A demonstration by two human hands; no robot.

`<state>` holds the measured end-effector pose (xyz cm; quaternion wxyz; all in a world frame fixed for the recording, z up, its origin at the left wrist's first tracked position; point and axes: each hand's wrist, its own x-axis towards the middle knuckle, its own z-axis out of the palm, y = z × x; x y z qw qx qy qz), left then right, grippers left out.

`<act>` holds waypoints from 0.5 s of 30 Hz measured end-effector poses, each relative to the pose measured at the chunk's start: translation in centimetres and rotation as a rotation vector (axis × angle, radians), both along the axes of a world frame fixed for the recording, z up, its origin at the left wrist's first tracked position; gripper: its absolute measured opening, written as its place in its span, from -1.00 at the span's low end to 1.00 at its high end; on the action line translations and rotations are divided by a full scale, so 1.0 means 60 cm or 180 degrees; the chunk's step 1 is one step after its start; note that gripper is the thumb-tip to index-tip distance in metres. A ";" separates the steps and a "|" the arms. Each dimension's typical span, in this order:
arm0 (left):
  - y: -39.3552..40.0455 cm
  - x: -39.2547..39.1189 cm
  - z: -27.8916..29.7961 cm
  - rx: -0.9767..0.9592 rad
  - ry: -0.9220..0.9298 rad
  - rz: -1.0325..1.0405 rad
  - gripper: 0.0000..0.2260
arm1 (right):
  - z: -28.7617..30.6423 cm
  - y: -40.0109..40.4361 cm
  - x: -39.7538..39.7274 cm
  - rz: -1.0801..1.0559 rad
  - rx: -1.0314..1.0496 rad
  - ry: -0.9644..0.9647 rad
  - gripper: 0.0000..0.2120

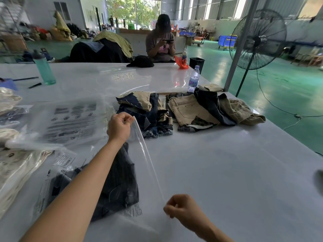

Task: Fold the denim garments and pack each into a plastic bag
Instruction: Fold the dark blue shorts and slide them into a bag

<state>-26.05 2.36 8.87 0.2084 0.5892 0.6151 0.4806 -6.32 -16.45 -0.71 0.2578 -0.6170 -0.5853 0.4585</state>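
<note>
**A:** Any writing you can read?

**B:** On the plastic bag (97,180) I make out "WARN", the start of a warning label, at about 9 o'clock from the garment inside. The rest of the print is too blurred for me. Another printed bag (70,123) lies at 10 o'clock with blocks of text and symbols, none legible. The water bottle (193,79) has a blue label I cannot read.

**A:** And the garment?

**B:** One dark denim piece (120,182), folded, with a frayed hem, sits inside the clear bag on the white desk (227,163), right in front of me at 6 o'clock.

**A:** The fingers?

**B:** My left hand (119,128) has its fingers pinched on the bag's open edge at the far end; my right hand (181,208) has its fingers curled, pinching the same edge at the near end, the flap stretched taut between them.

**A:** Counts?

**B:** Two piles of denim and khaki garments at 12 to 1 o'clock: the left pile (146,112) and the right pile (213,109). Two bottles: the clear one and a teal bottle (43,67) at 10 o'clock.
</note>
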 end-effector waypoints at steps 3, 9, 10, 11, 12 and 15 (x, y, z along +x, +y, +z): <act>0.009 -0.008 0.001 -0.0101 -0.0024 0.0607 -0.89 | -0.003 -0.039 0.024 0.0264 -0.0240 -0.0017 -0.80; -0.045 0.023 -0.036 0.0115 0.0737 0.0371 -0.70 | -0.001 -0.035 0.056 -0.0109 -0.0096 0.0000 -0.77; -0.066 0.030 -0.057 -0.0175 0.1226 0.0076 -0.64 | -0.005 -0.031 0.060 -0.0295 -0.0066 0.0077 -0.79; -0.090 0.038 -0.083 -0.0630 0.1854 -0.0185 -0.56 | -0.009 -0.027 0.064 -0.0460 -0.0035 0.0138 -0.82; -0.116 0.047 -0.112 -0.1155 0.2456 -0.0337 -0.46 | -0.012 -0.024 0.067 -0.0581 -0.0006 0.0155 -0.85; -0.182 0.063 -0.177 -0.2106 0.3305 -0.0220 -0.37 | -0.022 -0.019 0.066 -0.0648 0.0002 0.0119 -0.89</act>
